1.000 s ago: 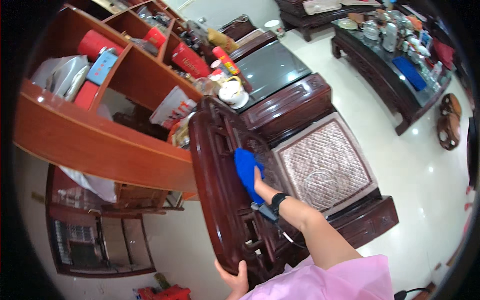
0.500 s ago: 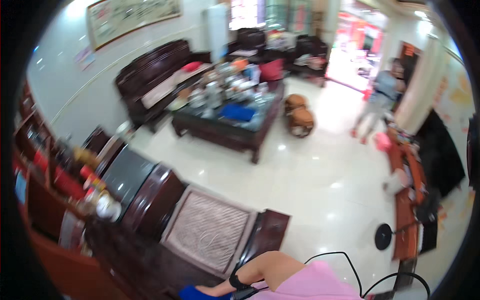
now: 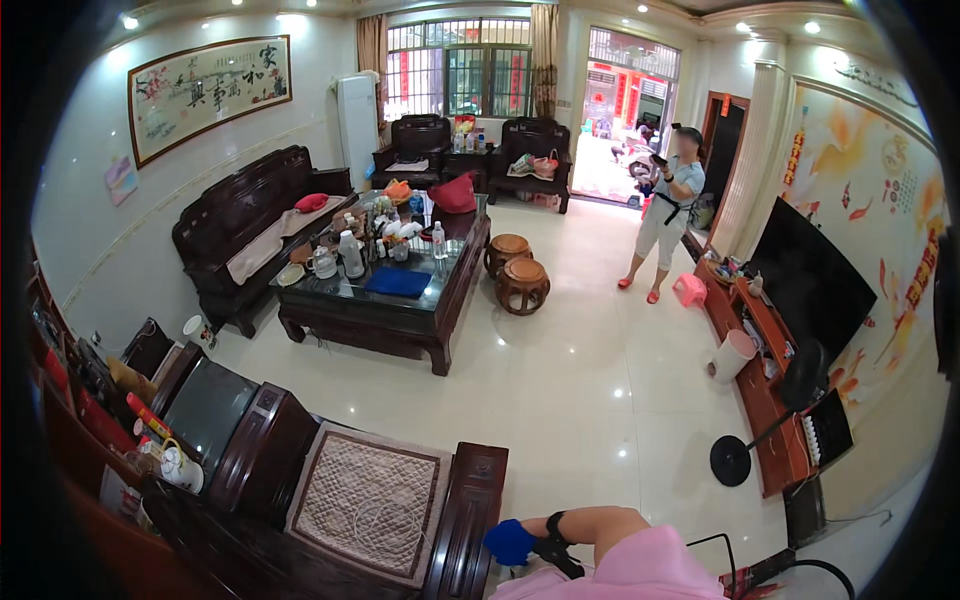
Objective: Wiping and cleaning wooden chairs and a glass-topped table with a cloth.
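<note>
At the lower edge my right arm bends inward in a pink sleeve, with a black strap and a dark device [image 3: 556, 553] at the wrist. A bunched blue cloth [image 3: 510, 542] is at my right hand [image 3: 532, 530], which appears closed on it; the cloth hides most of the fingers. Close to the left of it stands the dark wooden armrest [image 3: 470, 520] of a chair with a beige quilted seat pad [image 3: 365, 490], on which a thin pale cord lies. My left hand is out of view.
A glass-topped table [image 3: 440, 300] carries bottles, jugs and a folded blue cloth [image 3: 398, 282]. Two wooden drum stools [image 3: 523, 286] stand beside it. A person [image 3: 665, 210] stands near the doorway, holding something dark. A television cabinet [image 3: 765, 420] and a black-based fan [image 3: 731, 461] line the right side.
The view has steadied and tilted up, showing more of the far wall and ceiling. My right hand with the blue cloth now appears farther right and higher. The person's arms are raised.
</note>
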Motion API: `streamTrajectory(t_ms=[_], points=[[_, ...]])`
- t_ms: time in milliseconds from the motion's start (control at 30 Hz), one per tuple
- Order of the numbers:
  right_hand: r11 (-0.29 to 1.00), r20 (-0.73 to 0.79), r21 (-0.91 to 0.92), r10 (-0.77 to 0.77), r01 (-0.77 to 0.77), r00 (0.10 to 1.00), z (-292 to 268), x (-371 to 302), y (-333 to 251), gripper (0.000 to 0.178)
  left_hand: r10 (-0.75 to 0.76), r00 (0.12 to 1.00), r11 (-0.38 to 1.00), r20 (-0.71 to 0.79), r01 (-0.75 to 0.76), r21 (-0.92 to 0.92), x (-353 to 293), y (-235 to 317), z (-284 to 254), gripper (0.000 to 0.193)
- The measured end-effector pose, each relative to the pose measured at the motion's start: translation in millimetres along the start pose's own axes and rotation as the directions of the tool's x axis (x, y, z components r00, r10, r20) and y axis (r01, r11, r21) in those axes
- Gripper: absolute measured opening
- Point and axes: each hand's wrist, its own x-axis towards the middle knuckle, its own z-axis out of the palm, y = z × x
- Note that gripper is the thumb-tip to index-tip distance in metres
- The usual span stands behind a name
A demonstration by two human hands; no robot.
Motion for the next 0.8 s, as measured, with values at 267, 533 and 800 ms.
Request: streamTrajectory(t_ms=[267,533,800], points=[[0.845,0.153,0.313,0.406,-0.434,0.901,-37.6,-16.9,-35.1,0.027,0.002,1.000,0.993,-0.023,-0.005,-0.121,-1.8,-9.0,-5.0,0.072],[0.842,-0.173,0.281,0.516,-0.460,0.839,0.8,63.0,13.5,0.031,0.023,1.000,0.965,0.010,-0.019,-0.261,3.2,-8.4,5.9,0.071],[0.909,-0.005,0.190,0.379,-0.372,0.925,-32.0,52.2,-21.1,0.058,-0.001,1.000,0.968,0.029,0.008,-0.251,4.4,-17.2,8.6,0.071]])
